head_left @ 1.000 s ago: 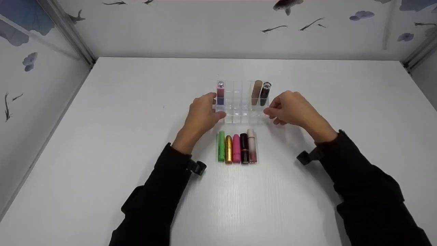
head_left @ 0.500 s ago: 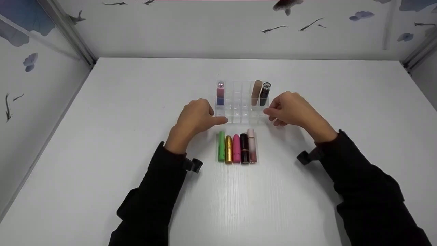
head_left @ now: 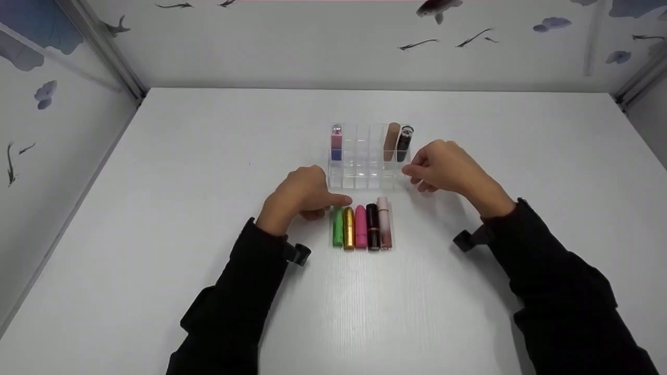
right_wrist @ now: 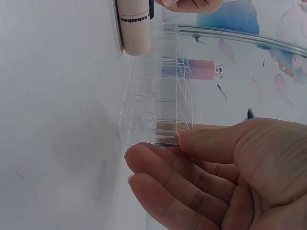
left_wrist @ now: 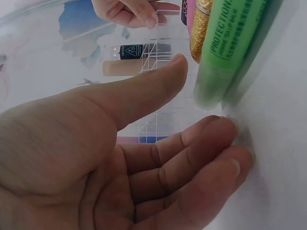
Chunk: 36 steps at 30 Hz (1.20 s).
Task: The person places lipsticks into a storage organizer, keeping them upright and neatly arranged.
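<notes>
My left hand (head_left: 305, 192) is at the upper end of the green lip balm tube (head_left: 338, 229). In the left wrist view, thumb and curved fingers are apart beside the lip balm (left_wrist: 230, 48), with nothing between them. Right of it lie a gold lipstick (head_left: 349, 229), a pink lipstick (head_left: 360, 229), a black lipstick (head_left: 373, 226) and a pale pink lip gloss tube (head_left: 384, 224). My right hand (head_left: 443, 166) pinches the right side of the clear lipstick organizer (head_left: 362, 181) between thumb and index finger; the other fingers are loosely curved (right_wrist: 192, 191).
In the organizer's back row stand a pink-and-blue lipstick (head_left: 337, 143) at left, and a brown tube (head_left: 391, 141) and a black tube (head_left: 405, 143) at right. The white table (head_left: 182, 208) meets patterned panels (head_left: 312, 47) at the back and left.
My left hand has left the organizer's left side and moved toward me, down to the top of the green lip balm. The right hand has stayed at the organizer.
</notes>
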### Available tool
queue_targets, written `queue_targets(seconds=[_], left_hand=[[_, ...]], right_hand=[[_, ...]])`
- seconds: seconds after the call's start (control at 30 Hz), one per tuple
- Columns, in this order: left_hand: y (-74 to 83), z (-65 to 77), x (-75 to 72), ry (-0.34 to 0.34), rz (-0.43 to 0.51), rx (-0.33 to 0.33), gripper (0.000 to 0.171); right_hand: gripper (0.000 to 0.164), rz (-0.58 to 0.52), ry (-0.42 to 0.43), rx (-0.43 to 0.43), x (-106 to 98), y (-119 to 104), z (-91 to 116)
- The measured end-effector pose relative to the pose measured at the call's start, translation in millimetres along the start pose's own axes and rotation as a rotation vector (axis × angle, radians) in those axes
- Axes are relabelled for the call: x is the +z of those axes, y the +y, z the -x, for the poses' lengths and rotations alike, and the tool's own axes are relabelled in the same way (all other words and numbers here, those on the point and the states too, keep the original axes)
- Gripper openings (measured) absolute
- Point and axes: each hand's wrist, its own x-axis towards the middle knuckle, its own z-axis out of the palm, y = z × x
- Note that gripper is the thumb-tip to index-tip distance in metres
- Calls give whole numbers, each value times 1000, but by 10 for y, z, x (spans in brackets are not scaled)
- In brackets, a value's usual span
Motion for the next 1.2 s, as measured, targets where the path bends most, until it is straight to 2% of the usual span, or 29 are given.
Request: queue_targets(seconds=[0.23,0.43,0.8,1.2], left_hand=[[-26,-6,8,3,51,18,33],[-26,-17,24,-3,56,22,40],[-39,-17,35,-44,1,68,46],[-9,-11,29,-79,-38,44,40]], right_hand=[[22,13,5,-9,0,-1,0],[22,9,2,-6,-7,1,5],[23,5,-4,-1,-11,-1,4],[22,-7,1,-8,-3,14,0]])
